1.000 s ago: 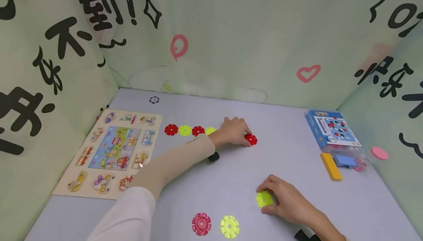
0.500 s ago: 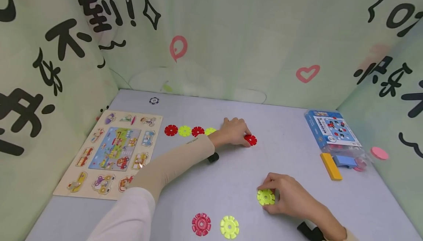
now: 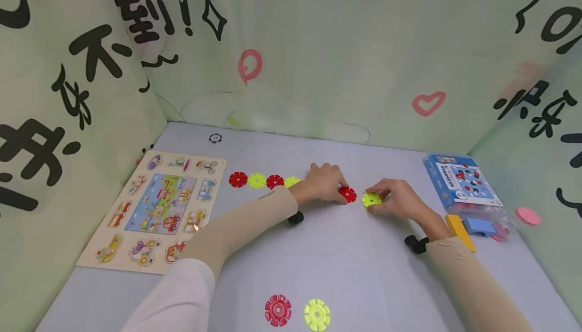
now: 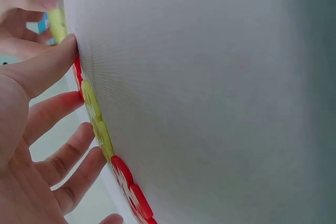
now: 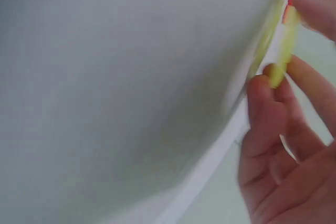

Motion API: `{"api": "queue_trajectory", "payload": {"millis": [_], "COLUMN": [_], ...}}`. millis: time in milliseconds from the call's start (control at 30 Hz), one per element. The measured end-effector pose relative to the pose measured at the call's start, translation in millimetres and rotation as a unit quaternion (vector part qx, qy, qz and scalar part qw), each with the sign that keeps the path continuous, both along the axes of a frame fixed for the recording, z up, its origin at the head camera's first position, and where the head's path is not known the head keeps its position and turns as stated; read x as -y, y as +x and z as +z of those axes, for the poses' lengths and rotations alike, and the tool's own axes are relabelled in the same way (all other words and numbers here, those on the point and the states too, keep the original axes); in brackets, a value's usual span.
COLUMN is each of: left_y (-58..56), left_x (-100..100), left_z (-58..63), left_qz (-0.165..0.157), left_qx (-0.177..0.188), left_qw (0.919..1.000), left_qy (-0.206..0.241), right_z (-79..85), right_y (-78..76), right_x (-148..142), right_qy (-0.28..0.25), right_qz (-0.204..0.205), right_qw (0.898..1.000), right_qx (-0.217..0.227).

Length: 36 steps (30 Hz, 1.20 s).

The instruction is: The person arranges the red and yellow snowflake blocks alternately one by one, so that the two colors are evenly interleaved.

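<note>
Red and yellow-green notched interlocking discs lie in an alternating row on the table. My left hand pinches the red disc at the row's right end between thumb and forefinger. In the left wrist view its other fingers spread along a yellow-green disc, with another red disc beyond. My right hand pinches a yellow-green disc a small gap right of the held red one. The right wrist view shows that disc tilted close over the table, blurred. The left forearm and hand hide part of the row.
Near the front edge lie a loose red disc and a loose yellow-green disc. A wooden picture puzzle board occupies the left. At right are a blue box, a yellow block and a blue block. Printed curtains enclose the table.
My right hand has carried the yellow-green disc from the front right up and away, to beside the row's right end. The left hand stays on the red disc.
</note>
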<state>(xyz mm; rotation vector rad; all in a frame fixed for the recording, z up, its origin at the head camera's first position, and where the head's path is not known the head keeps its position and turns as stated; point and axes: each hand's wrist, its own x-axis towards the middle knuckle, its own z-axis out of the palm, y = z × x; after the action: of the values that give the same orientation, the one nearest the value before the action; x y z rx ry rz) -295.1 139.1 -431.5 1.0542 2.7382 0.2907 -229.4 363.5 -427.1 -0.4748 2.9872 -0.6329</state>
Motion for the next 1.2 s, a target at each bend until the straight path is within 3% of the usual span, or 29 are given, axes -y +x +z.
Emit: {"api": "queue_trajectory", "payload": {"millis": [300, 467, 600, 733, 900, 1033, 1200], "left_y": [0.5, -0.3, -1.7, -2.9, -2.9, -2.3, -0.5], "left_x": [-2, -2, -3, -4, -13, -20, -30], "left_z": [-1.0, -2.9, -3.6, -4.3, -4.2, -2.2, -2.2], "left_qz": [0.004, -0.003, -0.009, -0.010, -0.015, -0.017, -0.023], "left_qx": [0.005, 0.003, 0.000, -0.002, 0.006, 0.014, 0.015], "left_qw": [1.0000, 1.0000, 0.9998, 0.9998, 0.9996, 0.9995, 0.9995], "left_qy": [-0.002, 0.007, 0.016, 0.019, 0.022, 0.021, 0.013], "right_z": [-3.1, -3.0, -1.4, 0.5, 1.4, 2.9, 7.1], "right_y": [-13.3, -12.0, -2.8, 28.1, 88.9, 123.4, 142.7], "right_x": [6, 8, 14, 34, 83, 127, 172], "right_qy": [-0.021, -0.003, 0.023, 0.023, -0.007, 0.004, 0.066], "right_qz": [0.015, -0.007, -0.036, -0.028, 0.079, 0.163, 0.255], "right_qw": [0.999, 0.998, 0.998, 0.999, 0.997, 0.986, 0.965], "right_qx": [0.040, 0.055, 0.039, 0.000, 0.012, 0.035, 0.011]}}
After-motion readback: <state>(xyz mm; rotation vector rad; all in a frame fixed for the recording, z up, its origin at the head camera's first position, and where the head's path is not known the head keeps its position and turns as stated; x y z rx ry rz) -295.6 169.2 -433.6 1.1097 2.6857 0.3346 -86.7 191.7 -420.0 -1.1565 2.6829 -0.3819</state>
